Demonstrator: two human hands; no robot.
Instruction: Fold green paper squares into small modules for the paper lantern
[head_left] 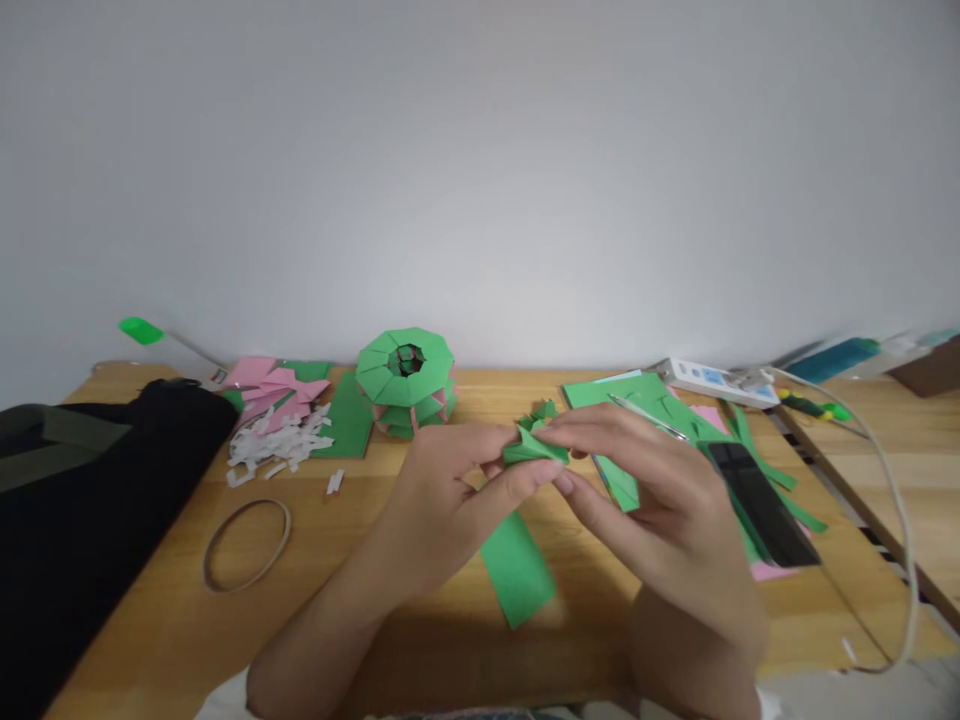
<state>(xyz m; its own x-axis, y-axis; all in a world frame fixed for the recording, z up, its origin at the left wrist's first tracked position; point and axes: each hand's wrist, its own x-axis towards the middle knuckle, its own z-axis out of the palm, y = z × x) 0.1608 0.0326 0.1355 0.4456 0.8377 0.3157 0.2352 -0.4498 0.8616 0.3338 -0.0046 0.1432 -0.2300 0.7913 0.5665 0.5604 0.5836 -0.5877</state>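
A small folded piece of green paper [534,450] is pinched between my two hands above the wooden table. My left hand [457,485] grips its left end with thumb and fingers. From the other side, my right hand [649,490] holds the right end, the two thumb tips nearly meeting at its lower edge. Below the hands lies a flat green paper strip [517,575], its upper end hidden by my left hand. Just behind them sit some small folded green pieces [541,412], partly covered. A round green and pink paper model [405,375] stands farther back.
White paper scraps [281,440] and pink folded pieces [274,385] lie at the left, near a tape ring [246,545] and black cloth [90,500]. On the right are a phone [761,505], a pen [646,417], green sheets [637,395], and a power strip [716,382] with a cable.
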